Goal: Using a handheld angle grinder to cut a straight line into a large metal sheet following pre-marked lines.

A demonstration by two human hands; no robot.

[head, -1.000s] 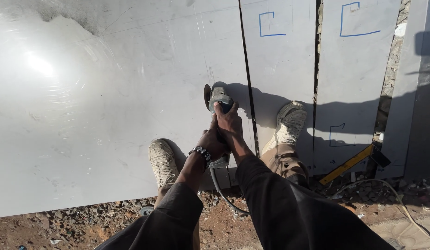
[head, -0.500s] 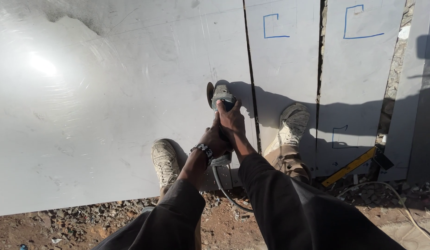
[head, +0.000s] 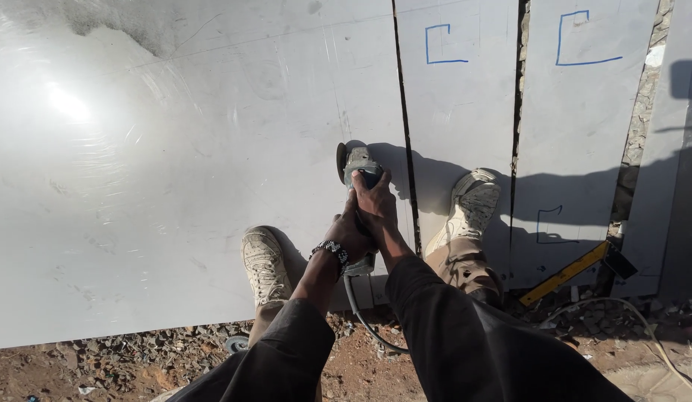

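I hold an angle grinder (head: 355, 165) with both hands over a large shiny metal sheet (head: 175, 171). My right hand (head: 376, 202) grips the grinder's body near the head. My left hand (head: 347, 237), with a beaded bracelet on the wrist, grips the rear handle. The disc stands on edge against the sheet, just left of a narrow cut line (head: 403, 141). A grey power cord (head: 364, 316) hangs from the grinder's back end toward the ground.
My two dusty shoes (head: 264, 264) (head: 471, 205) stand on the sheets. Narrower metal panels (head: 584, 134) with blue marker outlines lie to the right. A yellow level (head: 566, 273) rests at the panels' near edge. A spare disc (head: 236, 343) and a white cable (head: 636, 316) lie on gravel and red dirt.
The grinder and both hands have crept slightly forward along the sheet beside the cut line; feet stay planted.
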